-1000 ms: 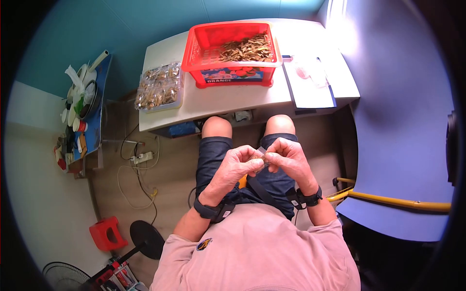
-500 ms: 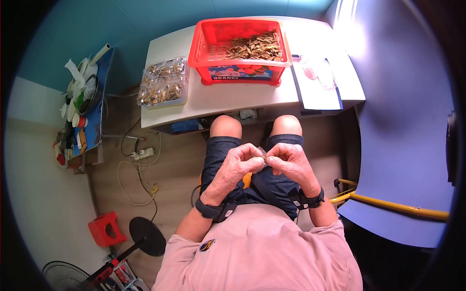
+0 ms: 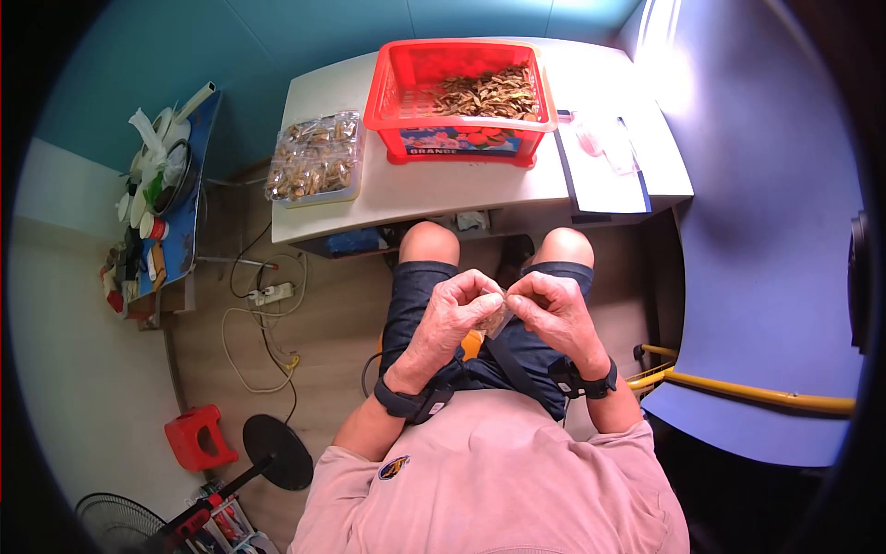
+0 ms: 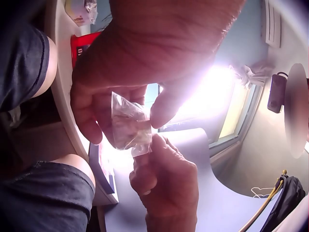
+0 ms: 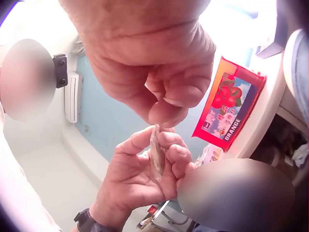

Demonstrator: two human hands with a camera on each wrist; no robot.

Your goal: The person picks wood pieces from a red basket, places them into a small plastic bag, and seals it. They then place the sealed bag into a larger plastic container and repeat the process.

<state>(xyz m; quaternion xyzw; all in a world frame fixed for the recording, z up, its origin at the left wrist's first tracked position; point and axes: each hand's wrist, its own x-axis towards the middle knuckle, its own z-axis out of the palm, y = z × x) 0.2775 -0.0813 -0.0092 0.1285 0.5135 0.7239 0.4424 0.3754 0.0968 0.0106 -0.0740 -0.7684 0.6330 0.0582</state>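
Observation:
Over the lap, both hands meet at a small clear plastic bag [image 3: 496, 322] with something brownish inside. My left hand [image 3: 450, 314] pinches one side of it between thumb and fingers. The right hand [image 3: 556, 319] pinches its edge from the other side, thumb and fingertips close to the left ones. In the left wrist view the bag [image 4: 129, 124] looks creased and see-through, with the right hand [image 4: 169, 179] at its lower corner. Seen edge-on in the right wrist view, the bag [image 5: 157, 153] lies along the left hand's fingers [image 5: 177, 153].
A white table [image 3: 434, 189] stands ahead, bearing a red plastic basket [image 3: 401, 138] of brown dried slices [image 3: 489, 92]. Left of it is a tray of filled clear packets [image 3: 318, 159]; to the right, a white sheet [image 3: 609, 189]. Cables and a power strip [image 3: 271, 295] lie on the floor.
The bag has turned between the fingers: earlier its clear end poked up above the fingertips, now it hangs below them towards the body. The right knee has shifted slightly right.

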